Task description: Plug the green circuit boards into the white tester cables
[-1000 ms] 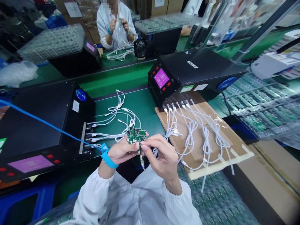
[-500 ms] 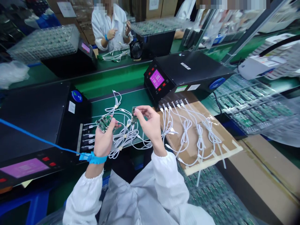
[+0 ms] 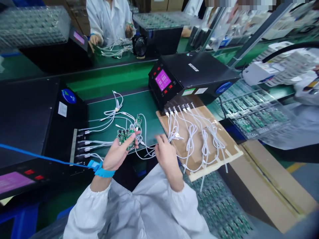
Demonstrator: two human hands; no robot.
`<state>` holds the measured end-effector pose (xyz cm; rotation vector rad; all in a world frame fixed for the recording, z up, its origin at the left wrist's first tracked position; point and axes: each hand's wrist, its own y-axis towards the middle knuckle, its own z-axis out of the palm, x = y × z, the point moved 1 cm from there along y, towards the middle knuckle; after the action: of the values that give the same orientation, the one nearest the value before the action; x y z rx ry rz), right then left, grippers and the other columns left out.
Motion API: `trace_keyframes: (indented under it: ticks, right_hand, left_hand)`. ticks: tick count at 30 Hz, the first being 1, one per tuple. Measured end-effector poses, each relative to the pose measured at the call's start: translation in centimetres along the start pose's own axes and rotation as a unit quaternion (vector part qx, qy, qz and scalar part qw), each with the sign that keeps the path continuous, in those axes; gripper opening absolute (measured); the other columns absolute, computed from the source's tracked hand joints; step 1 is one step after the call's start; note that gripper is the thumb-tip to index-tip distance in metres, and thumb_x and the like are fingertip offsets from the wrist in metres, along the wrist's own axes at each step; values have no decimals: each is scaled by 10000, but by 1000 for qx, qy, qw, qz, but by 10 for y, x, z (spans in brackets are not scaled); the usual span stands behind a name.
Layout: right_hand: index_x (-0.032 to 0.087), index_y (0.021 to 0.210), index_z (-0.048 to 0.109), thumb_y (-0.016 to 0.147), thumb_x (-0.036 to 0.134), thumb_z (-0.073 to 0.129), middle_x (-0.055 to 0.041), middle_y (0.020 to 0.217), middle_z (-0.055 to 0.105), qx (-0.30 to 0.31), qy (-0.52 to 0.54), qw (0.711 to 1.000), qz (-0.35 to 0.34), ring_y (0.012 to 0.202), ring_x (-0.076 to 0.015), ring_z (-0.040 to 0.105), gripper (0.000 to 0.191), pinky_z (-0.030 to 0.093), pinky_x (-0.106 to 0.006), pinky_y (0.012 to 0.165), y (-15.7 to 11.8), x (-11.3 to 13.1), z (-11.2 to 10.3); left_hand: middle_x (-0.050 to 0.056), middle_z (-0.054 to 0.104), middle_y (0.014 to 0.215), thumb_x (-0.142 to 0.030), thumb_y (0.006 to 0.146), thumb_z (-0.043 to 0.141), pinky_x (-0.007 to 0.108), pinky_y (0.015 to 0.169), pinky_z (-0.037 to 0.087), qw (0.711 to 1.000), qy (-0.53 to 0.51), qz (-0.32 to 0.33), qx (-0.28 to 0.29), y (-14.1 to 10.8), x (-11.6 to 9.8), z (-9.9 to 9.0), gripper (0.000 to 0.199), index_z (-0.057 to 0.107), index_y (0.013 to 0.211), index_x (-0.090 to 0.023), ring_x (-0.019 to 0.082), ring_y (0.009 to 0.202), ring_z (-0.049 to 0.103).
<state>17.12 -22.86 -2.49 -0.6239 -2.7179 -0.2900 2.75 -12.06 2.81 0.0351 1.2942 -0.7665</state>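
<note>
My left hand (image 3: 118,151), with a blue wrist strap (image 3: 104,171) on its wrist, grips several small green circuit boards (image 3: 126,138) in a bunch. Just beyond them, a single circuit board (image 3: 139,121) sits at the end of a white cable, apart from the fingers. My right hand (image 3: 165,154) hovers at the bench's front edge beside the white cables (image 3: 152,151). Its bent fingers are blurred, and whether a cable is between them cannot be made out. Coiled cables partly pass behind the left hand's boards.
A black test box (image 3: 194,73) with a pink screen stands ahead, its cables lying over a cardboard sheet (image 3: 184,146). Another black box (image 3: 30,122) is at the left. Trays of boards (image 3: 254,109) lie at the right. A co-worker (image 3: 109,23) sits across the bench.
My right hand has let go of the single circuit board and moved right and down. My left hand has moved right with its boards. The camera view has shifted slightly.
</note>
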Motion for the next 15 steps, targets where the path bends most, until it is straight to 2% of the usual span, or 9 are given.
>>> trace_keyframes:
  ticks: [3,5,9,15]
  right_hand:
    - [199,1334,640,931,-1,452,-130,1309,692,25,-50,998,-4,777,-182,743,488,524,-283,578,-40,-9,23]
    - [208,1348,627,926,-12,449,-129,1362,680,16,-57,998,-30,788,-170,751,508,520,-274,569,-49,-12,41]
    - [205,1271,664,994,30,441,-106,1286,724,-20,-50,996,-67,804,-150,757,397,511,-240,579,-43,-18,66]
    - [189,1185,706,1070,131,468,-81,1111,750,-66,-1,994,-89,758,-127,741,270,465,-208,546,-36,-23,68]
  left_hand:
    - [102,748,1010,-446,767,902,311,721,541,1000,8,-10,5,5,5,5,514,761,1142,-124,145,759,616]
    - [89,742,996,-429,748,916,309,704,535,1000,-6,2,2,10,9,12,498,759,1117,-134,146,755,624]
    - [62,727,979,-407,721,935,306,694,553,999,-34,-2,12,25,16,26,495,739,1104,-161,147,756,653]
    - [69,720,976,-343,728,929,286,695,585,998,-67,-14,-9,45,18,33,465,729,1092,-134,137,769,670]
